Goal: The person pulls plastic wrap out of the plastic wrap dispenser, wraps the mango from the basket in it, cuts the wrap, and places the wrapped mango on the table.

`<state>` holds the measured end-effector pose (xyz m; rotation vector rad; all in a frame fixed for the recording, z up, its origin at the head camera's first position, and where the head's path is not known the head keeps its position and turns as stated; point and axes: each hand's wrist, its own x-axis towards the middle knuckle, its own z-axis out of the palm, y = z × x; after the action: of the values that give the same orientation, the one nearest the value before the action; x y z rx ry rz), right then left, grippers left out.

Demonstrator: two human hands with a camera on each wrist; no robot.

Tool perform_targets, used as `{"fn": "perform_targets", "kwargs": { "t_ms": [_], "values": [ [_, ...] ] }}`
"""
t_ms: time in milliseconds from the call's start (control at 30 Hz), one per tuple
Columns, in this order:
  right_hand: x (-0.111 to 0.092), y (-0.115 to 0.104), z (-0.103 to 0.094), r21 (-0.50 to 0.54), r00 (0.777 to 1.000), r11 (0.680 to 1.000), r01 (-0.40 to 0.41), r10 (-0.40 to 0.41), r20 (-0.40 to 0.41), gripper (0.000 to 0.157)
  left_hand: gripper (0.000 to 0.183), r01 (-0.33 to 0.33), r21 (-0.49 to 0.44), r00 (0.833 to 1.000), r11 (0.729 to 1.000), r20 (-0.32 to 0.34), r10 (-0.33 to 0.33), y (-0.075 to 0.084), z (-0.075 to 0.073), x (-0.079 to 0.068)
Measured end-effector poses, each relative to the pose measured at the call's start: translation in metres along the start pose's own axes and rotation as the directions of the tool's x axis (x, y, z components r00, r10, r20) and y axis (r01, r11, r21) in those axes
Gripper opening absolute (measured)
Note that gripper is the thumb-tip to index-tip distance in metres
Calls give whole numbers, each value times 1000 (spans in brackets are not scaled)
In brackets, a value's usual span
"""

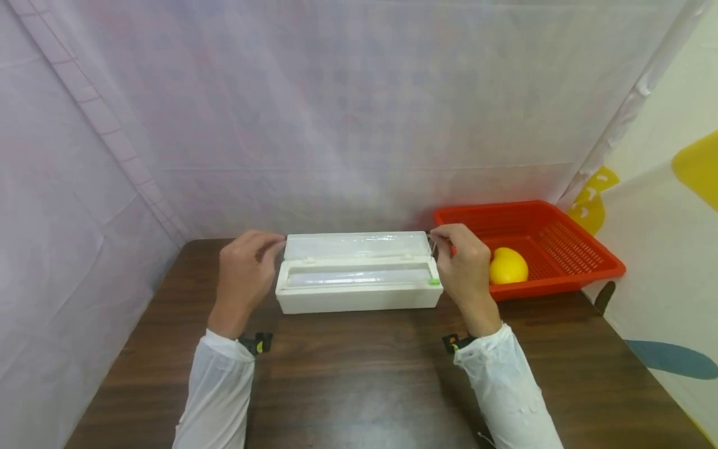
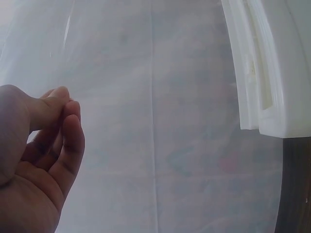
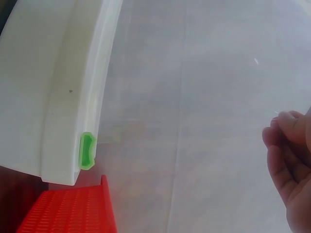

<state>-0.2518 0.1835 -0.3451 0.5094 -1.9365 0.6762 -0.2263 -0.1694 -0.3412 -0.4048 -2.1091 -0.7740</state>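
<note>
On the table (image 1: 348,374), far side: film (image 1: 359,277) at box (image 1: 359,302) | left hand (image 1: 244,274), right hand (image 1: 464,265): thumbs meeting fingertips, each apparently pinching film edge | film should be light, soft, clingy, easily torn; better held by both corners.

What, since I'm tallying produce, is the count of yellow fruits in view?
1: the smooth, rounded yellow fruit lies in the red plastic basket, beside the person's bare right hand. That hand covers part of the basket, so another may be hidden.
</note>
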Motion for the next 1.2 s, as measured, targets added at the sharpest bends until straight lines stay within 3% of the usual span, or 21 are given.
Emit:
{"fn": "perform_targets", "kwargs": {
  "t_ms": [367, 1200],
  "values": [
    [2, -2, -2, 39, 999, 999, 22, -20, -50, 8, 8, -23, -2, 999, 1000, -28, 23, 3, -3, 1],
    [6, -14, -14, 42, 998, 999, -2, 5, -69, 5, 6, -63, -5, 994, 998, -87, 62, 13, -15, 4]
  ]
}}
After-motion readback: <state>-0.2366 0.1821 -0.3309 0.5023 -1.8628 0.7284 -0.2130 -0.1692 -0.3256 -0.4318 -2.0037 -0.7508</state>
